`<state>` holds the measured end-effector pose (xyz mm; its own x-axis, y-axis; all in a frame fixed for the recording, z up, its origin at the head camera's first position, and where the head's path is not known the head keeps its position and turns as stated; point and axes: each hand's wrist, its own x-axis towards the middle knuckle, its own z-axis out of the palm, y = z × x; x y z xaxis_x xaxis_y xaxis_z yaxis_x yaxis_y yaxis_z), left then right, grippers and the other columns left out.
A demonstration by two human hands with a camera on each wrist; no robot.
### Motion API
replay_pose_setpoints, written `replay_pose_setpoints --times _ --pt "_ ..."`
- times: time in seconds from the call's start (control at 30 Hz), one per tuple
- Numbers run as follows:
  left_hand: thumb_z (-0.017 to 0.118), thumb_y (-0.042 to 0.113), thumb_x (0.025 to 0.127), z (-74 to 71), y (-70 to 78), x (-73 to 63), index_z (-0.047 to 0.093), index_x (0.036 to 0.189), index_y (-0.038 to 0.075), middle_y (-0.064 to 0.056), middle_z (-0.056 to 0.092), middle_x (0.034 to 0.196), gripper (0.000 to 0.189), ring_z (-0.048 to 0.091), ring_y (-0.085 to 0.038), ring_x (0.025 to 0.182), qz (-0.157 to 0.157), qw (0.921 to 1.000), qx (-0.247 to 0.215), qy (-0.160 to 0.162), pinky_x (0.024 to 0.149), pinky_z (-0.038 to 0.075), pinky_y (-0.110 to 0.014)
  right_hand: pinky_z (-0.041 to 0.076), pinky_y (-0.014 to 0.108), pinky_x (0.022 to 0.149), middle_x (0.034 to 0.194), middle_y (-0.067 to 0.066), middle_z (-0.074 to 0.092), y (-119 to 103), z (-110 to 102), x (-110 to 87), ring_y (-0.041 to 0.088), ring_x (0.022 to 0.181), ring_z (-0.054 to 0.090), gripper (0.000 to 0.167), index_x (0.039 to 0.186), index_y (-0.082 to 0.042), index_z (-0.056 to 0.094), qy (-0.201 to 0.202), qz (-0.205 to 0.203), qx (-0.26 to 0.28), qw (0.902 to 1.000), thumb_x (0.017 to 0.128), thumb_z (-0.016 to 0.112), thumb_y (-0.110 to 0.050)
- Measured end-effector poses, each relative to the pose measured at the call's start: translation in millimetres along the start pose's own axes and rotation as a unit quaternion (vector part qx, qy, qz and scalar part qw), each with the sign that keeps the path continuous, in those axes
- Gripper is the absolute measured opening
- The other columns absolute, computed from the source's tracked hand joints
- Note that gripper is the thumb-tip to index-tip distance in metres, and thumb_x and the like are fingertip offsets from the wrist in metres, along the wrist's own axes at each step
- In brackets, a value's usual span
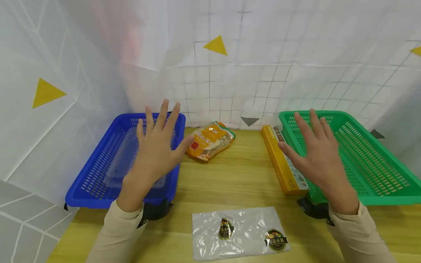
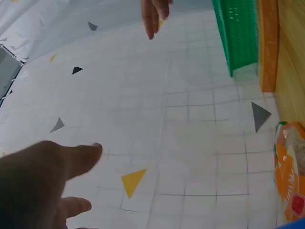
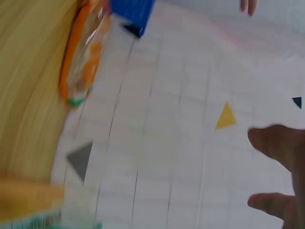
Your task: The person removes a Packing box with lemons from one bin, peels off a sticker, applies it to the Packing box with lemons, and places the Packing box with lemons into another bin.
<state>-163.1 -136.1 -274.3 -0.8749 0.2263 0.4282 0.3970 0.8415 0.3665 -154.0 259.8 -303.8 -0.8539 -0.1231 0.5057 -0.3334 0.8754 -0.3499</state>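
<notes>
Head view has a plastic bag (image 1: pixel 245 233) with 2 stickers lying flat on the wooden worktop (image 1: pixel 217 186), nearest the person. Beyond it, 2 raised hands have their fingers spread and hold nothing. From this angle, the left hand (image 1: pixel 152 151) overlaps the blue basket (image 1: pixel 88 203), which holds a clear container (image 1: pixel 120 160); the right hand (image 1: pixel 319 157) overlaps the green basket (image 1: pixel 391 200). A yellow box (image 1: pixel 279 157) sits beside that basket, left of the right hand. Farther back, near the patterned wall (image 1: pixel 243 84), an orange packet (image 1: pixel 210 142) lies between the 2 hands, just right of the left thumb.
</notes>
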Motion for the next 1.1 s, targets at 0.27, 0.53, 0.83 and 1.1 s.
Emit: replay_pose_setpoints --times 0.27,0.53,0.83,1.1 --pt "0.058 0.019 0.108 -40.6 3.3 -23.4 0.028 0.165 0.022 -0.003 0.049 0.155 0.064 0.048 -0.025 0.140 0.012 0.9071 -0.419 0.039 0.113 0.041 -0.040 0.051 0.033 0.101 0.155 0.002 0.050 -43 6 5.0 0.031 0.132 0.055 0.064 0.159 -0.028 0.044 0.006 0.015 0.226 0.9740 0.101 0.070 -0.021" --pt "0.053 0.008 0.109 -63.9 -22.0 -64.6 0.030 0.162 0.014 -0.022 0.048 0.151 0.058 0.052 -0.035 0.135 -0.072 0.8319 -0.548 0.049 0.104 0.050 -0.034 0.049 0.050 0.105 0.151 0.003 0.054 -86 27 26.7 0.025 0.133 0.054 0.062 0.158 -0.018 0.043 -0.063 -0.017 0.326 0.9430 0.102 0.069 -0.014" --pt "0.050 0.003 0.109 -45.0 -52.5 -115.3 0.032 0.157 0.008 -0.020 0.051 0.148 0.052 0.056 -0.030 0.130 -0.149 0.8122 -0.556 0.092 0.098 0.054 -0.034 0.050 0.050 0.104 0.147 0.005 0.057 -126 63 51.6 0.024 0.127 0.059 0.062 0.156 -0.016 0.045 -0.132 -0.031 0.374 0.9175 0.100 0.071 -0.021" --pt "0.048 -0.013 0.104 -30.4 -73.0 -156.5 0.052 0.142 0.003 -0.011 0.067 0.129 0.041 0.064 -0.020 0.115 -0.224 0.7669 -0.557 0.226 0.090 0.054 -0.024 0.052 0.043 0.102 0.143 0.005 0.060 -150 96 72.5 0.024 0.123 0.062 0.058 0.153 -0.013 0.047 -0.178 -0.037 0.386 0.9044 0.100 0.069 -0.021"
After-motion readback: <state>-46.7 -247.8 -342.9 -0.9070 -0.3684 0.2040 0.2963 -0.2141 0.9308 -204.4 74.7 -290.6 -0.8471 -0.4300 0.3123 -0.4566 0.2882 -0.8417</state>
